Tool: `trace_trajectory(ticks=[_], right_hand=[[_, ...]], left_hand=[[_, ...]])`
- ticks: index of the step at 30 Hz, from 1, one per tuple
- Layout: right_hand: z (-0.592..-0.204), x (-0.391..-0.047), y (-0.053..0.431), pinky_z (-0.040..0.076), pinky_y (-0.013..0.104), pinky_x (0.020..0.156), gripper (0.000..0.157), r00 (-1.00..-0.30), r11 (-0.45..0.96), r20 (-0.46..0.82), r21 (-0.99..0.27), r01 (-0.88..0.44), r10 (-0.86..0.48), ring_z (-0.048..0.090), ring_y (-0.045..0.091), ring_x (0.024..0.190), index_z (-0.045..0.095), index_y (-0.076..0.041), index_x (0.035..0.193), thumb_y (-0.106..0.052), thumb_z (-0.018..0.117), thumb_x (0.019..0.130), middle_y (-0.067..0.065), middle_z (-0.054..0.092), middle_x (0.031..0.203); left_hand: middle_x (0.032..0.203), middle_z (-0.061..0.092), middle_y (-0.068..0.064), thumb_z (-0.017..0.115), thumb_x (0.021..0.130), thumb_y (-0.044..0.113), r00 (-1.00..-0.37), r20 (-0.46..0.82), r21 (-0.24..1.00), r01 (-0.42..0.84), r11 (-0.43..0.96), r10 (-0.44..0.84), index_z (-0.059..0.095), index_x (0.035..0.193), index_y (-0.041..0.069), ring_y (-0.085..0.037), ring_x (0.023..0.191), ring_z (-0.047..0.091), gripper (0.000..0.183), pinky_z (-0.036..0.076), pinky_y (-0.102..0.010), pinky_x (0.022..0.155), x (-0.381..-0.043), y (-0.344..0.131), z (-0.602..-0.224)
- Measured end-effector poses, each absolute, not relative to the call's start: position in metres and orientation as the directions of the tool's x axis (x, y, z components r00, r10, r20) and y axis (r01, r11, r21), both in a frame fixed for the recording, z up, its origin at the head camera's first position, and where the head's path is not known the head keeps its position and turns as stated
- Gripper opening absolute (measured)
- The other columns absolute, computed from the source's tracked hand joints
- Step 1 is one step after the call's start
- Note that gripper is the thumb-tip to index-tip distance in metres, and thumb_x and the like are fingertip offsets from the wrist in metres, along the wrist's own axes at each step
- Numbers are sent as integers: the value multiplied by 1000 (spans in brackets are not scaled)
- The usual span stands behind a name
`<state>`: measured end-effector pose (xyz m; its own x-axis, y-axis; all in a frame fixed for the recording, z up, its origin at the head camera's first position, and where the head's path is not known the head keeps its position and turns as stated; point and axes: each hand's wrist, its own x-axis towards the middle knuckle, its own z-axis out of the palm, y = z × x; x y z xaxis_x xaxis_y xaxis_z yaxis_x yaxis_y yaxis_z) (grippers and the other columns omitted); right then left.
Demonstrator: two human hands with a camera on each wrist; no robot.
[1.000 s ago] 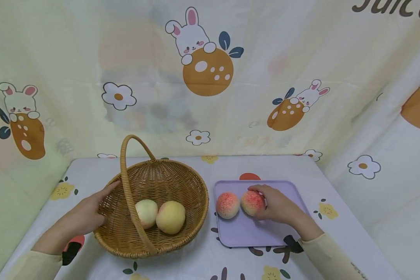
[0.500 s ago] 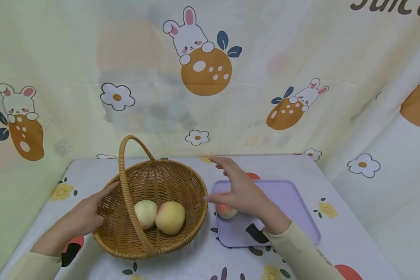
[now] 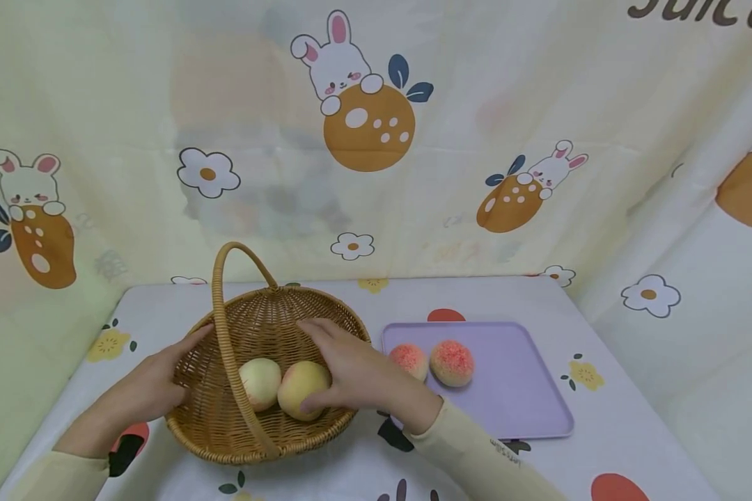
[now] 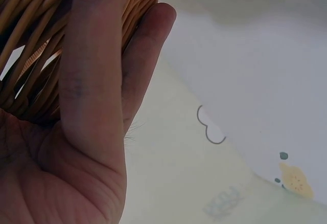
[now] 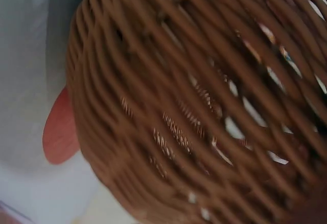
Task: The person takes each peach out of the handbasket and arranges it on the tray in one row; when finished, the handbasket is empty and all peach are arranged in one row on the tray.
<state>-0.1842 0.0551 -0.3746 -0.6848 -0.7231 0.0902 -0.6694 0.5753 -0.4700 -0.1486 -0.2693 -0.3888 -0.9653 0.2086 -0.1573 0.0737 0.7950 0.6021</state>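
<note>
A brown wicker basket [image 3: 269, 313] with a tall arched handle stands on the left of the table. Inside it, a pale greenish-white peach [image 3: 261, 383] lies beside a yellow peach [image 3: 302, 386]. My left hand [image 3: 150, 390] holds the basket at its left rim; in the left wrist view, its fingers [image 4: 94, 81] lie along the wicker wall. My right hand [image 3: 351, 369] reaches over the basket's right rim with spread fingers. Its thumb overlaps the yellow peach, and the other fingers extend beyond it. The right wrist view is filled by the basket's woven outer side [image 5: 194, 96].
Right of the basket lies a lilac tray [image 3: 514, 390]. On it are two red-speckled peaches, the left peach [image 3: 409, 358] partly behind my right arm and the right peach [image 3: 452, 363] in full view. A patterned curtain [image 3: 257, 209] rises behind the table.
My right hand has left the speckled peach on the tray and moved left, passing over the other speckled peach, into the basket. The left hand and basket have stayed in place.
</note>
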Motion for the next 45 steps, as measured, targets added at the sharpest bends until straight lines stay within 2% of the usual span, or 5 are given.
trace_trajectory(ticks=[17, 24, 27, 34, 45], right_hand=[[-387, -178, 31, 51, 35, 90, 95, -723, 734, -149, -246, -634, -674, 62, 20, 111, 49, -10, 146, -58, 84, 72, 5, 62, 133], [-392, -178, 27, 51, 31, 71, 65, -737, 742, -103, -181, -646, -668, 61, 13, 85, 60, -16, 122, -51, 85, 73, -3, 62, 100], [-392, -179, 27, 50, 31, 69, 67, -751, 747, -59, -185, -639, -657, 61, 14, 84, 62, -15, 122, -50, 86, 70, -3, 64, 98], [-377, -185, 40, 50, 31, 78, 76, -786, 705, 93, -387, -595, -612, 61, 10, 98, 60, -18, 131, -44, 87, 65, -6, 64, 116], [-351, -199, 91, 53, 38, 85, 80, -813, 346, 215, -825, -448, -541, 59, 16, 110, 55, -24, 139, -26, 92, 69, -10, 55, 131]], left_hand=[[151, 30, -41, 62, 69, -13, -963, -132, 590, 113, 799, 234, 20, 162, 10, -45, 113, 50, 105, 45, -41, 71, -152, -270, -388], [151, 30, -41, 63, 69, -12, -963, -130, 585, 119, 802, 237, 21, 162, 9, -45, 114, 50, 104, 45, -41, 70, -152, -270, -387], [151, 31, -40, 63, 70, -12, -965, -130, 576, 115, 809, 229, 21, 162, 9, -47, 118, 49, 103, 45, -42, 72, -152, -269, -388], [152, 30, -40, 63, 71, -11, -966, -142, 593, 93, 800, 217, 19, 163, 12, -46, 114, 50, 105, 45, -40, 69, -151, -270, -391], [150, 32, -40, 66, 70, -9, -967, -146, 593, 83, 801, 209, 20, 163, 12, -49, 120, 49, 106, 47, -42, 72, -150, -271, -391]])
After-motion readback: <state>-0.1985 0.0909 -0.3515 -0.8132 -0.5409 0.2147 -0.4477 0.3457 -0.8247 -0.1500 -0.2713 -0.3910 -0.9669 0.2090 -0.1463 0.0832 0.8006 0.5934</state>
